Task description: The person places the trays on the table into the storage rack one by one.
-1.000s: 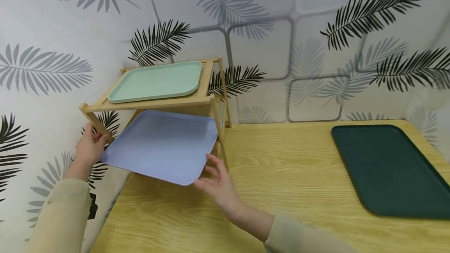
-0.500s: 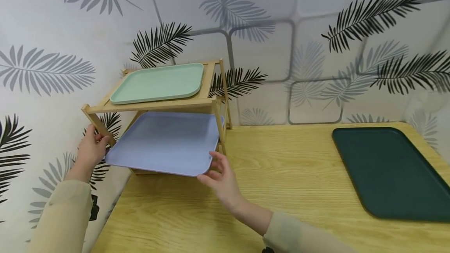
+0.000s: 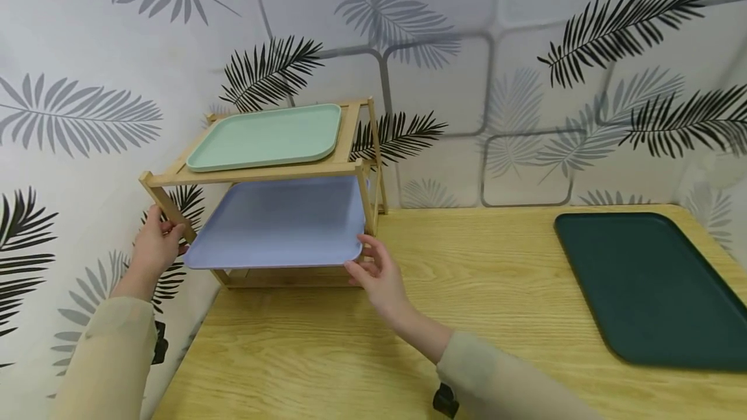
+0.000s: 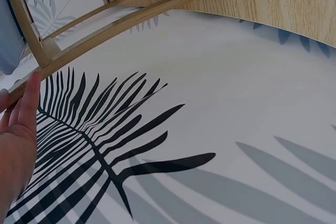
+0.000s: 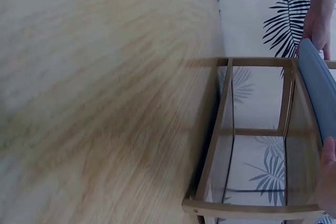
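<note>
A lavender tray [image 3: 286, 225] lies partly inside the middle level of a wooden rack [image 3: 251, 176], its front edge sticking out toward me. My right hand [image 3: 379, 280] pinches the tray's front right corner between thumb and fingers. At the left, my left hand [image 3: 153, 248] holds the rack's front left post, close beside the tray's left corner. The left wrist view shows those fingers [image 4: 30, 98] against the wooden bar. In the right wrist view the blue-looking tray [image 5: 317, 90] sits above the rack's lower bay. A mint green tray [image 3: 268, 138] rests on the rack's top.
A dark green tray [image 3: 648, 284] lies flat at the right of the wood-grain table [image 3: 467, 290]. Behind and to the left stand walls with a leaf pattern [image 3: 432, 83]. The rack stands near the left wall.
The lavender tray has slid farther back into the rack and its front edge has levelled out. My right hand has moved forward with it. My left hand stays at the post.
</note>
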Demonstrator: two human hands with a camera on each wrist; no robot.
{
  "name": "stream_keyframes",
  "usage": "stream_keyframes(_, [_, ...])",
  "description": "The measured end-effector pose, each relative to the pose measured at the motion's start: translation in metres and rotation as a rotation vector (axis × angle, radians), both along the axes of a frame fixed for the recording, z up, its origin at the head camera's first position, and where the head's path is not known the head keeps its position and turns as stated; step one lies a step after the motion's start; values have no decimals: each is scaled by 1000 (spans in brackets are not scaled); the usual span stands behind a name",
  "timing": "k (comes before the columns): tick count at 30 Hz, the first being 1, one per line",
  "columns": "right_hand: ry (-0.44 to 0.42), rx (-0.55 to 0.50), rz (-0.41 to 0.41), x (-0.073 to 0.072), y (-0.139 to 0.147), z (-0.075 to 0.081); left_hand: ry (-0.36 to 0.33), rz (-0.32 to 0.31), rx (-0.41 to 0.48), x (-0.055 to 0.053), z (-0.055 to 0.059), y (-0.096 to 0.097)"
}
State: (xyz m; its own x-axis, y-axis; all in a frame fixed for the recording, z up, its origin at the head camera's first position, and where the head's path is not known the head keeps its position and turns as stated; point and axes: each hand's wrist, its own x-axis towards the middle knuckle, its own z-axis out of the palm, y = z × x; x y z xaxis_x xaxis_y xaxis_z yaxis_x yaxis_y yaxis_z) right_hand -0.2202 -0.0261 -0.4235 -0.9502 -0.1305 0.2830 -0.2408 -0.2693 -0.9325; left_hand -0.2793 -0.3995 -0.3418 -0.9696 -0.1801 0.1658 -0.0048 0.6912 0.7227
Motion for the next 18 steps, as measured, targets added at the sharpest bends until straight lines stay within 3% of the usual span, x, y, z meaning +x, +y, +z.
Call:
stream_keyframes(7, [71,172,-76,-5,0,2,-5,6,8,0,0,-1])
stream_keyframes(12, [53,187,-140,-12,-2,6,-14,16,33,-1,0,-1])
stream_keyframes(16, [62,201,-190,-7,-2,25,-15,21,45,-1,0,-1])
stream_keyframes(18, [79,225,-227,-10,-4,23,-17,22,48,-1,0,0])
